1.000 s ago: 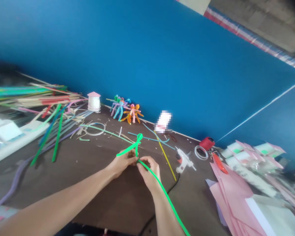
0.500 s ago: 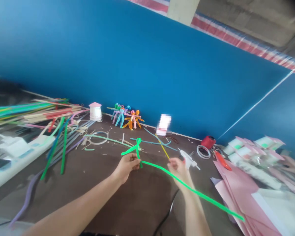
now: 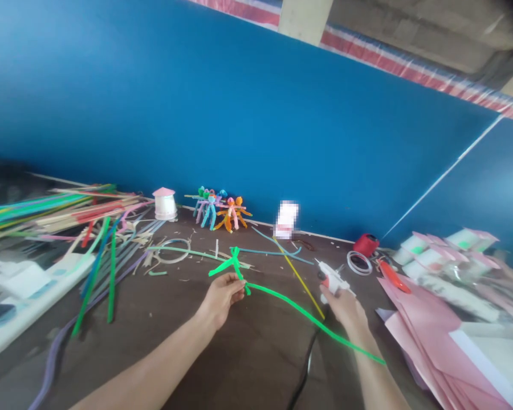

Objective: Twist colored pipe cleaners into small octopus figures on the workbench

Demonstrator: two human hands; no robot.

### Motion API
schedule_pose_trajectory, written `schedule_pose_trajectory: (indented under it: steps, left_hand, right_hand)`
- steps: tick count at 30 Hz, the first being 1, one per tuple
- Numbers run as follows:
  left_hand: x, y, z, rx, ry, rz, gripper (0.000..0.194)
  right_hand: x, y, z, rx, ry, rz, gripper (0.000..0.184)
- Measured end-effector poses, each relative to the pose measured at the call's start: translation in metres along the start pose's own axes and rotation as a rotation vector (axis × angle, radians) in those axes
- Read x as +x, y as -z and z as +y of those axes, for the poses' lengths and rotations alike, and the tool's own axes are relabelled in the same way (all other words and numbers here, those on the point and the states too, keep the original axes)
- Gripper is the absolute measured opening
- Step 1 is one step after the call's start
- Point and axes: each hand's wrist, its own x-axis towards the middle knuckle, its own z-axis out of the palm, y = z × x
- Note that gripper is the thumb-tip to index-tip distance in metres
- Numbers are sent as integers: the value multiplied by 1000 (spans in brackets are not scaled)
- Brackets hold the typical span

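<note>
My left hand [image 3: 223,295] is closed in a pinch on a bright green pipe cleaner [image 3: 282,298], just below its twisted loop and two short arms. The long free tail runs right and down across my right forearm. My right hand [image 3: 344,306] reaches over the white glue gun [image 3: 332,277] on the dark brown table [image 3: 179,324], its fingers curled around the gun's handle. The gun's black cord [image 3: 302,370] trails toward the table's near edge.
Several finished pipe-cleaner figures [image 3: 220,208] stand against the blue wall beside a small pink-topped white pot [image 3: 165,204]. Loose pipe cleaners and sticks [image 3: 68,216] are heaped at left. Pink paper sheets [image 3: 436,347], red scissors [image 3: 392,275], a red spool [image 3: 365,245] and tape rings [image 3: 358,262] lie at right.
My right hand has let go of the green pipe cleaner and moved right onto the glue gun. My left hand keeps its pinch on the twisted part.
</note>
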Motion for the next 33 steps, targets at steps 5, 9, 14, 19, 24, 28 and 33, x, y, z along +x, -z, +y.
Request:
schedule_pose_trajectory:
  steps: [5, 9, 14, 19, 24, 28, 33]
  left_hand:
    - [1, 2, 0, 90, -43, -12, 26]
    - [0, 2, 2, 175, -21, -41, 25]
    - [-2, 2, 6, 241, 27, -94, 27]
    - [-1, 4, 9, 261, 29, -105, 29]
    - [-1, 3, 9, 274, 46, -108, 31]
    - [0, 3, 8, 287, 56, -121, 34]
    - [1, 4, 8, 300, 53, -150, 31]
  right_hand:
    - [1, 1, -1, 357, -53, -78, 18]
    - [-19, -4, -5, 809, 56, -109, 15]
    - [-50, -7, -26, 948, 386, -344, 21]
    - [-62, -9, -40, 846, 526, -488, 21]
    - [-63, -12, -45, 770, 551, -496, 18]
    - [-63, -11, -46, 742, 547, -519, 18]
    - [-64, -13, -46, 732, 524, -501, 18]
